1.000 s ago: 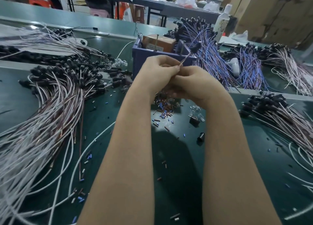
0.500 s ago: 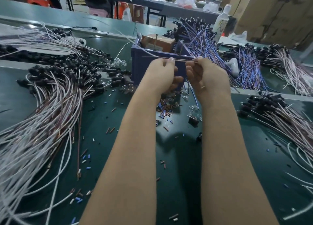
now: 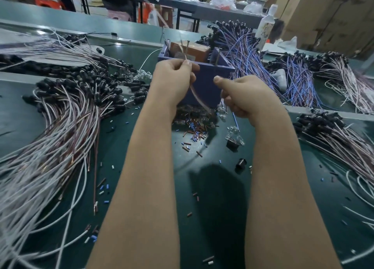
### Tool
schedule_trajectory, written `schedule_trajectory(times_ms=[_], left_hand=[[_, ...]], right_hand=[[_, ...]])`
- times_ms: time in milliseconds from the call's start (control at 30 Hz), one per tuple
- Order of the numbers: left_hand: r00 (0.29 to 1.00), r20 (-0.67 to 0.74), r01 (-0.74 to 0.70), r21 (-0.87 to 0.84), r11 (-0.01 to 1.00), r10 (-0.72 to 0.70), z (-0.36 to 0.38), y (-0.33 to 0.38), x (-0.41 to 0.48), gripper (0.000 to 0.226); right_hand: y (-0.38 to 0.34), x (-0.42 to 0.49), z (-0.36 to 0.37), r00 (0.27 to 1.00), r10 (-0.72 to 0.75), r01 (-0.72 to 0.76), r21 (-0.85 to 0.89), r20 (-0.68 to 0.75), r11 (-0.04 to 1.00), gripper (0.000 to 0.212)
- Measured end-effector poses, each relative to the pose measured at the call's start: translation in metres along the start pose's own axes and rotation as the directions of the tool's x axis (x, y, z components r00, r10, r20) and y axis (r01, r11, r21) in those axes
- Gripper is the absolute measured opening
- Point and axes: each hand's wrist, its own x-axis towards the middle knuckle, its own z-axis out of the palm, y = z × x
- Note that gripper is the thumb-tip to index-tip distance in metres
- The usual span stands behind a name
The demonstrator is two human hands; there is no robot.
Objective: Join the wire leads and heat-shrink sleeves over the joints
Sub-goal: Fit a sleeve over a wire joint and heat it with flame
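My left hand [image 3: 174,80] pinches a pale pink-and-white wire lead [image 3: 195,94] between thumb and fingers, in front of the blue box [image 3: 204,82]. The lead's upper end blurs upward past the box and its lower part sweeps down toward the right. My right hand [image 3: 242,95] is curled into a loose fist beside it, thumb out, with a thin blue wire [image 3: 235,120] hanging below the fingers. Short brown and blue heat-shrink sleeves [image 3: 195,131] lie heaped on the green table under my hands.
A large bundle of white and brown leads with black caps [image 3: 66,111] fills the left. Blue-and-pink wire bundles [image 3: 253,62] lie behind the box; more capped leads [image 3: 340,139] at right. Small clear bulbs [image 3: 234,135] and black caps [image 3: 240,163] sit near centre.
My hands have come apart and lowered. The lead held level between both hands half a second ago now hangs from my left hand, and my right hand has dropped into a fist.
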Motion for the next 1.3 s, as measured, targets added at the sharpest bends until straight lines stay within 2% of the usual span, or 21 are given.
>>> schedule_trajectory(times_ms=[100,167,233,333,367,400,467,500,567,667,767,900,967,1033,1100,1167,1200,1233,1300], left_hand=[[0.994,0.111,-0.015,0.129,0.992,0.0,-0.007,0.009,-0.003,0.03],[0.975,0.219,-0.002,0.18,0.984,-0.038,-0.006,0.012,-0.007,0.027],[0.94,0.328,0.013,0.239,0.971,-0.094,-0.005,0.013,-0.009,0.024],[0.905,0.396,0.002,0.357,0.934,-0.154,-0.005,0.011,-0.009,0.025],[0.905,0.392,0.001,0.39,0.921,-0.167,-0.005,0.01,-0.008,0.027],[0.909,0.379,0.004,0.412,0.911,-0.175,-0.005,0.009,-0.008,0.027],[0.931,0.325,0.009,0.437,0.9,-0.167,-0.005,0.005,-0.006,0.027],[0.948,0.281,0.009,0.446,0.895,-0.15,-0.004,0.002,-0.005,0.028],[0.977,0.19,0.012,0.425,0.905,-0.102,-0.002,-0.005,-0.002,0.028],[0.989,0.129,0.025,0.362,0.932,-0.077,0.003,-0.013,0.001,0.028],[0.993,0.107,0.021,0.303,0.953,-0.056,0.007,-0.014,0.001,0.029],[0.99,0.104,0.073,0.226,0.971,-0.099,0.011,-0.015,0.0,0.027],[0.987,0.114,0.086,0.228,0.97,-0.114,0.012,-0.017,0.0,0.028],[0.988,0.115,0.072,0.248,0.966,-0.103,0.012,-0.018,0.001,0.032],[0.988,0.126,0.051,0.292,0.955,-0.091,0.01,-0.018,0.002,0.035],[0.978,0.186,0.026,0.346,0.938,-0.096,0.007,-0.018,0.002,0.035],[0.966,0.234,0.014,0.369,0.929,-0.107,0.006,-0.018,0.001,0.034],[0.951,0.284,-0.001,0.391,0.92,-0.119,0.005,-0.018,0.001,0.034],[0.919,0.369,-0.041,0.438,0.898,-0.138,0.006,-0.017,-0.001,0.033]], right_hand=[[-0.008,0.0,0.002,0.992,-0.064,0.098,0.335,-0.112,0.937,0.034],[-0.012,0.0,0.008,0.998,-0.051,0.068,0.536,-0.046,0.842,0.029],[-0.012,0.002,0.013,0.999,-0.039,0.022,0.673,0.01,0.739,0.027],[-0.005,0.005,0.01,0.997,0.006,0.059,0.779,-0.08,0.624,0.023],[-0.001,0.005,0.008,0.991,0.021,0.089,0.764,-0.133,0.639,0.023],[0.002,0.006,0.006,0.983,0.031,0.11,0.709,-0.183,0.696,0.025],[0.007,0.007,0.004,0.97,0.029,0.102,0.509,-0.243,0.855,0.027],[0.008,0.007,0.003,0.974,0.018,0.075,0.396,-0.227,0.915,0.027],[0.003,0.002,0.001,0.997,0.018,-0.004,0.195,-0.073,0.981,0.024],[-0.007,-0.01,0.003,0.972,0.067,-0.049,-0.085,0.226,0.995,0.021],[-0.011,-0.016,0.008,0.907,0.123,-0.004,-0.285,0.402,0.958,0.021],[-0.011,-0.018,0.017,0.832,0.18,0.036,-0.375,0.524,0.926,0.016],[-0.011,-0.018,0.02,0.798,0.204,0.042,-0.391,0.567,0.92,0.012],[-0.01,-0.018,0.02,0.789,0.197,0.047,-0.376,0.582,0.925,0.015],[-0.007,-0.016,0.014,0.849,0.127,0.045,-0.311,0.513,0.949,0.023],[-0.003,-0.007,0.008,0.95,0.054,-0.009,-0.147,0.306,0.989,0.03],[-0.001,-0.002,0.006,0.981,0.06,-0.06,-0.002,0.183,0.998,0.032],[-0.001,0.002,0.007,0.994,0.078,-0.09,0.155,0.082,0.984,0.032],[0.001,0.007,0.012,0.994,0.098,-0.081,0.315,-0.039,0.945,0.029]])
